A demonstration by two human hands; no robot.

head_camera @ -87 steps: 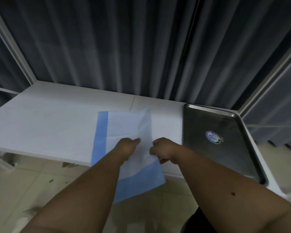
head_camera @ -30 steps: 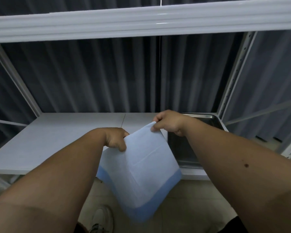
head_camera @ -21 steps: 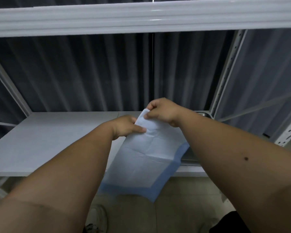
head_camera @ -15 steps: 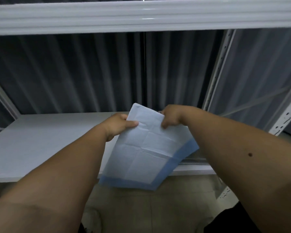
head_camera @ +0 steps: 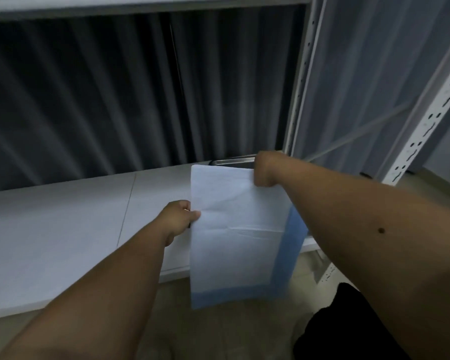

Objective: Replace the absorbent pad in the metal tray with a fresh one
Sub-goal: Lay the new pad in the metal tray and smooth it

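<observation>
Head view: pad (head_camera: pixel 234 229) is up in the air, held by both hands in front of the shelf (head_camera: pixel 63 229), partly unfolded, white face toward the camera, blue border along the right and bottom edges. Fold creases visible across the middle. Its lower part hangs below the shelf's front edge, over the floor (head_camera: pixel 218 331).

Left hand (head_camera: pixel 178 219) pinches the pad's left edge about mid-height, thumb on the front face, fingers behind. Right hand (head_camera: pixel 266 170) grips the top right corner, fingers curled round it; fingertips hidden behind the hand.

Tray (head_camera: pixel 231 162): only a strip of its far rim shows, just above the pad's top edge and beside the right hand, at the right end of the shelf. The rest is covered by the pad and right arm. Can't tell whether the pad touches the tray.

Dark pleated curtain (head_camera: pixel 115 100) behind the shelf. White slotted rack post (head_camera: pixel 426 120) at right. Frame has some motion blur.
</observation>
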